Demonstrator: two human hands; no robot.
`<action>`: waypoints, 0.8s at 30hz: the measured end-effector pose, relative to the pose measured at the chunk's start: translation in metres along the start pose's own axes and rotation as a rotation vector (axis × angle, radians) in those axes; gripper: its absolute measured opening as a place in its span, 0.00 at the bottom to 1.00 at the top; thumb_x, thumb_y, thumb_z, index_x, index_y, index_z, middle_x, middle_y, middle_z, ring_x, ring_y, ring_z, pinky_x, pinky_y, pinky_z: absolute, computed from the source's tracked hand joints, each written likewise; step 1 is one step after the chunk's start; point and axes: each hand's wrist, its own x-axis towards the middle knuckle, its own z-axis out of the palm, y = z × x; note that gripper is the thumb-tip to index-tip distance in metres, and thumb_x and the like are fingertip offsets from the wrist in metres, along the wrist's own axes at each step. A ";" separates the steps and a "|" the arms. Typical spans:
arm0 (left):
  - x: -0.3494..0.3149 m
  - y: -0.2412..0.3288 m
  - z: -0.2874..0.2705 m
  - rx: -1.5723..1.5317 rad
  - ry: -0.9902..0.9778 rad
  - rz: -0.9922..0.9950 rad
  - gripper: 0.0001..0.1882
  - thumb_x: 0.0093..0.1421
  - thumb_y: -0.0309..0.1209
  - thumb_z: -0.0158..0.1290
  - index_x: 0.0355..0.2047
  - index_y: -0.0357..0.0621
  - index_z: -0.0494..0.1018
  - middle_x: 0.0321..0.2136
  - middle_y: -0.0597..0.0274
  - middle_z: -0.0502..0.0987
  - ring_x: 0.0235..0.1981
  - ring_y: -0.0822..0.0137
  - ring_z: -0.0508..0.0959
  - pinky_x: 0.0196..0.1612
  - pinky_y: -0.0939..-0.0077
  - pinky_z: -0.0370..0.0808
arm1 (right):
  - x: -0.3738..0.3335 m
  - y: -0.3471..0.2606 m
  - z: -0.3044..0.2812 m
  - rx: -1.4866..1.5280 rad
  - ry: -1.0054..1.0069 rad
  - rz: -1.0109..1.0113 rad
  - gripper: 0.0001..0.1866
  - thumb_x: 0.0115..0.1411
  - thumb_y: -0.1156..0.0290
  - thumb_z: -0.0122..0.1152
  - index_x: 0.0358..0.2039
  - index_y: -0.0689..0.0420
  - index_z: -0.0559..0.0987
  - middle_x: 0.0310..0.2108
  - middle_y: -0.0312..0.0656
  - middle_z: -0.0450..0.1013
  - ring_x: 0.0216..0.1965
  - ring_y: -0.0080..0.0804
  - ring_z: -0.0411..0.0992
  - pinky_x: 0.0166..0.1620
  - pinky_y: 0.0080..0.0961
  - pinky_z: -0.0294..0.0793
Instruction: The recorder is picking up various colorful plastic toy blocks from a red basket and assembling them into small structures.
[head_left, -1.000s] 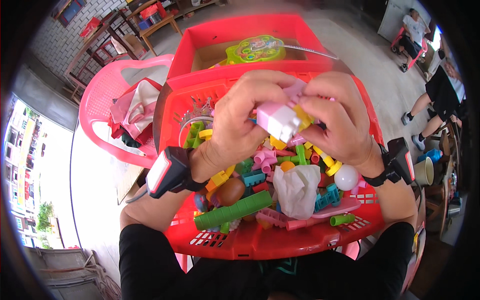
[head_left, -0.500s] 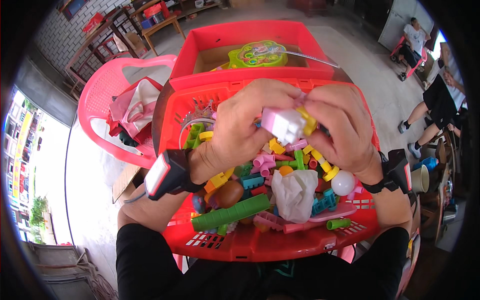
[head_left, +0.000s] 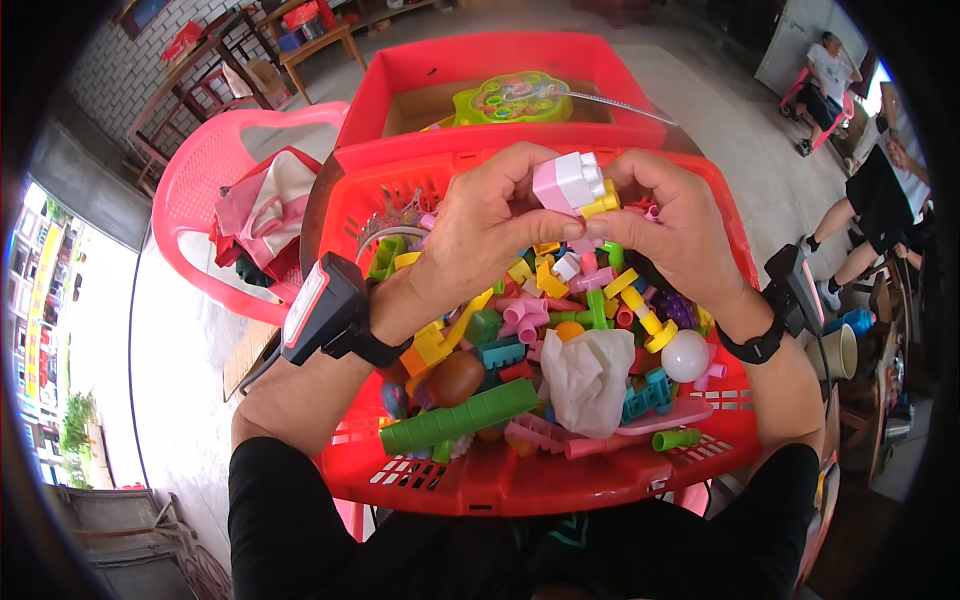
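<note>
Here, the left hand [head_left: 490,215] pinches a white-and-pink block [head_left: 568,183] between thumb and fingers, while the right hand [head_left: 670,215] grips a yellow block [head_left: 601,200] that touches it on the right. The thumbs nearly meet just below. Both blocks are held up above the far half of a red basket [head_left: 560,490], and the hands and wrists hide a good share of the toys beneath them.

The white-and-pink block is tilted, its smooth pink side facing left and its white studs pointing right; the yellow block is partly covered by fingers.

Under the right hand lie a purple bunch [head_left: 675,307] and a jointed yellow piece [head_left: 637,300], with a white ball [head_left: 685,356] nearer. In the near middle, a crumpled white sheet [head_left: 590,380] covers part of the pile. To its left, a long green piece [head_left: 465,418] lies across other toys, just near of a brown oval thing [head_left: 455,380].

Beyond the basket's far edge stands a red box [head_left: 440,148] holding a yellow-green toy [head_left: 515,98]. On the left, cloth [head_left: 270,215] is heaped on a pink chair [head_left: 190,190]. A person [head_left: 830,70] sits far right.
</note>
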 end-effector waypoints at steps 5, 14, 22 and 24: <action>0.000 -0.001 0.001 0.062 0.007 -0.039 0.19 0.53 0.28 0.60 0.42 0.34 0.67 0.31 0.62 0.77 0.33 0.75 0.77 0.37 0.80 0.75 | -0.003 0.009 0.002 0.150 -0.082 0.171 0.14 0.52 0.65 0.64 0.30 0.62 0.74 0.23 0.35 0.72 0.26 0.17 0.68 0.30 0.18 0.67; 0.002 0.007 -0.004 -0.111 -0.118 -0.064 0.18 0.52 0.28 0.61 0.39 0.34 0.68 0.30 0.61 0.76 0.32 0.75 0.76 0.36 0.81 0.74 | -0.006 0.005 0.009 0.641 -0.138 0.327 0.13 0.54 0.65 0.62 0.32 0.63 0.75 0.26 0.32 0.71 0.28 0.15 0.68 0.31 0.15 0.67; 0.012 -0.010 -0.015 0.056 0.153 -0.155 0.16 0.52 0.19 0.53 0.42 0.36 0.66 0.36 0.62 0.75 0.39 0.70 0.76 0.44 0.74 0.74 | 0.001 0.034 0.006 0.540 -0.093 0.303 0.18 0.61 0.60 0.51 0.45 0.61 0.71 0.37 0.38 0.70 0.36 0.20 0.69 0.42 0.19 0.68; 0.013 -0.017 -0.026 -0.297 0.182 -0.051 0.17 0.56 0.27 0.50 0.45 0.33 0.67 0.37 0.55 0.75 0.40 0.63 0.77 0.45 0.67 0.75 | 0.003 0.035 0.000 0.412 -0.073 0.353 0.16 0.61 0.62 0.52 0.43 0.60 0.72 0.36 0.37 0.71 0.35 0.23 0.70 0.41 0.22 0.69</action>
